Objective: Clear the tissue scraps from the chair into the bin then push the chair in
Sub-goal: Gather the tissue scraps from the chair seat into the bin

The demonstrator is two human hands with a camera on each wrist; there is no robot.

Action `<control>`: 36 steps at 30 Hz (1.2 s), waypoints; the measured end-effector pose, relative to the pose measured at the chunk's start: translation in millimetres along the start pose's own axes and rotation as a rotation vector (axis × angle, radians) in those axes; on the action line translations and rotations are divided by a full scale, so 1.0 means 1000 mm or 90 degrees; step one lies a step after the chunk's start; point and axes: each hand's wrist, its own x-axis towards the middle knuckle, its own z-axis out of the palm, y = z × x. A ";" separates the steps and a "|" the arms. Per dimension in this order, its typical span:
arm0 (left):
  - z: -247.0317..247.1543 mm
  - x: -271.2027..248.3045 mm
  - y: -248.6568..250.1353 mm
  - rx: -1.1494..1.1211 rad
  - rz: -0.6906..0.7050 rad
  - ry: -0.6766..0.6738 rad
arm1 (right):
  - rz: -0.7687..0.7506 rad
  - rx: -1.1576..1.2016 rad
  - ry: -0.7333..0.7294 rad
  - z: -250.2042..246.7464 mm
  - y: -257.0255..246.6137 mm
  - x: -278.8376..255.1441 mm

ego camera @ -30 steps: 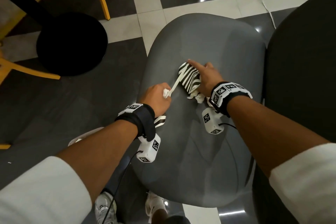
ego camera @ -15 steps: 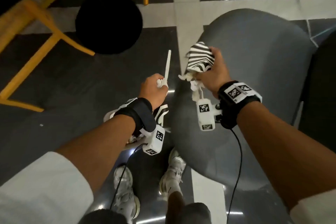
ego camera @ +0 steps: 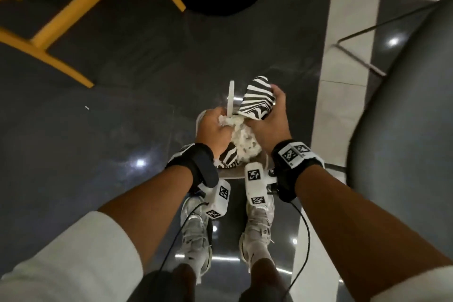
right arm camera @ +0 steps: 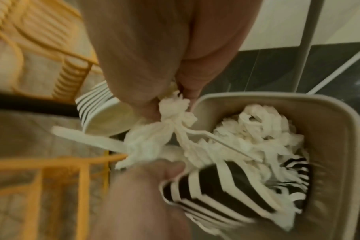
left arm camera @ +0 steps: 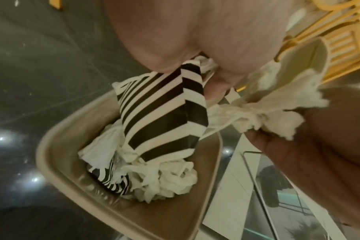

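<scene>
The tissue scraps (left arm camera: 273, 113) are soft, torn white wads, bunched between the two hands just above the bin (left arm camera: 58, 164); I judge them nearly weightless and limp, likely to cling to fingers or drift rather than drop cleanly, so they are best taken in a whole-fist bunch and shaken loose low over the opening. They have no real long axis, only ragged tails hanging down toward the bin. The left hand (ego camera: 215, 130) is curled round a wad together with a striped paper cup (left arm camera: 164, 113), whose long axis slants down from the fingers into the bin, and a white plastic utensil (ego camera: 231, 98) standing up past its knuckles. The right hand (ego camera: 269, 122) grips another striped cup (ego camera: 257, 100) with tissue pinched below it; that cup tilts up and away from the wrist. Below both hands the bin already holds crumpled tissue and a striped cup. Off beyond the right forearm, the grey chair (ego camera: 404, 130) waits, not yet pushed in.
</scene>
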 end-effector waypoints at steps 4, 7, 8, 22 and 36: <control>0.034 0.019 -0.050 0.030 0.035 -0.028 | -0.024 -0.115 -0.008 0.036 0.066 0.020; 0.047 0.027 -0.073 0.055 0.075 -0.070 | -0.029 -0.205 -0.005 0.048 0.090 0.031; 0.048 0.029 -0.077 0.061 0.061 -0.079 | -0.034 -0.233 -0.014 0.050 0.090 0.034; 0.018 0.010 -0.053 0.116 -0.047 -0.058 | -0.001 -0.685 -0.288 0.020 0.062 0.007; -0.049 -0.077 0.005 0.234 -0.071 -0.123 | 0.025 -0.495 -0.223 -0.027 -0.037 -0.097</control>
